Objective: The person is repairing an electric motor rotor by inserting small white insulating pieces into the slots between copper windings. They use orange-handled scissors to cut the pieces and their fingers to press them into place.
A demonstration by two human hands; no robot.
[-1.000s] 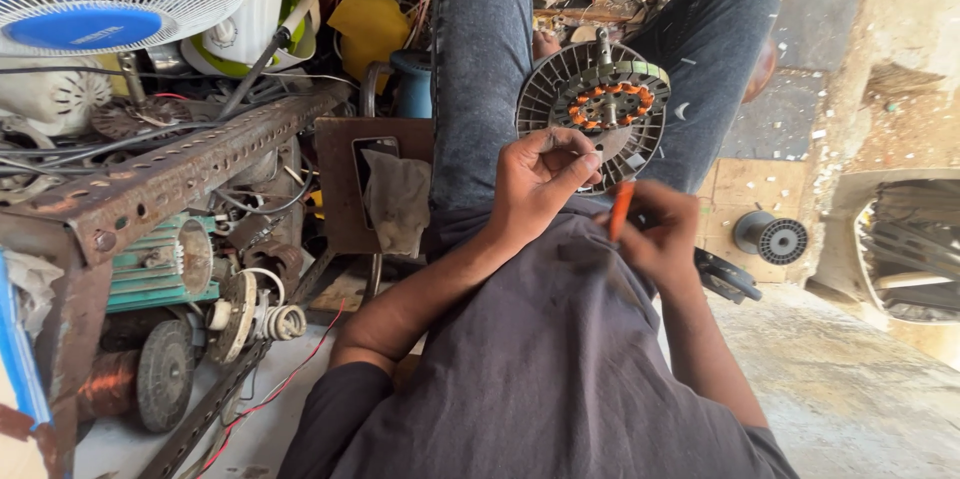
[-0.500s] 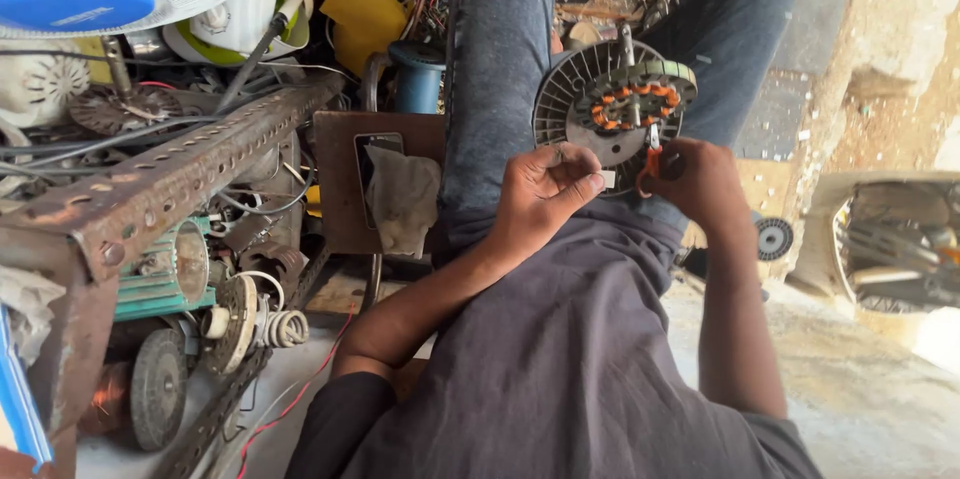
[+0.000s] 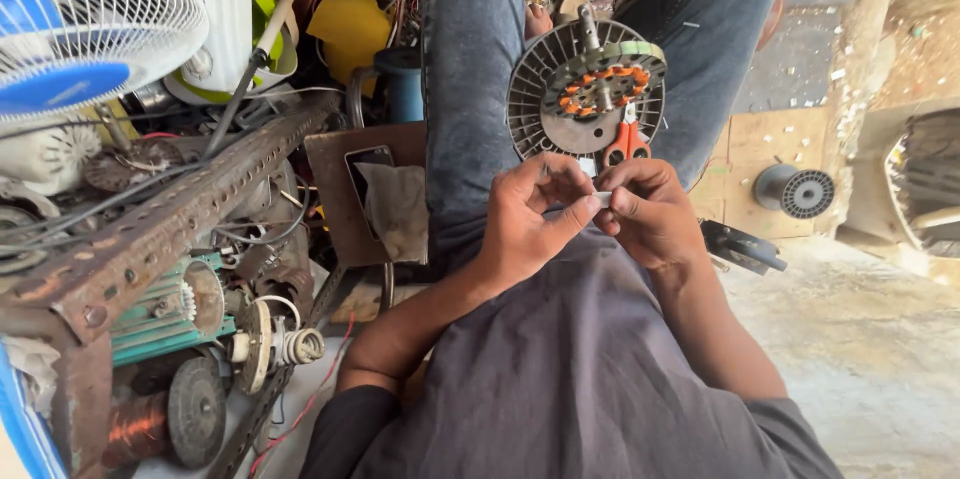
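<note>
- Both my hands meet just above my lap: left hand point(image 3: 530, 214) and right hand point(image 3: 650, 209) pinch a small white strip point(image 3: 601, 198) between fingertips, held close for fine work.
- Red-handled cutters point(image 3: 627, 142) tucked in right hand, ready.
- Fan motor point(image 3: 588, 89) rests between my knees, windings facing up, just beyond the strip.

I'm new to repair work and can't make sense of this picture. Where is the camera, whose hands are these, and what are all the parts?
The camera sits on the person's head, looking down at their lap. The left hand and right hand meet, pinching a small white piece between the fingertips. Beyond them, between the knees, rests a round fan motor with copper-coloured coils, and a red-handled tool lies against it. At left are a rusty metal rack and a blue and white fan.
</note>
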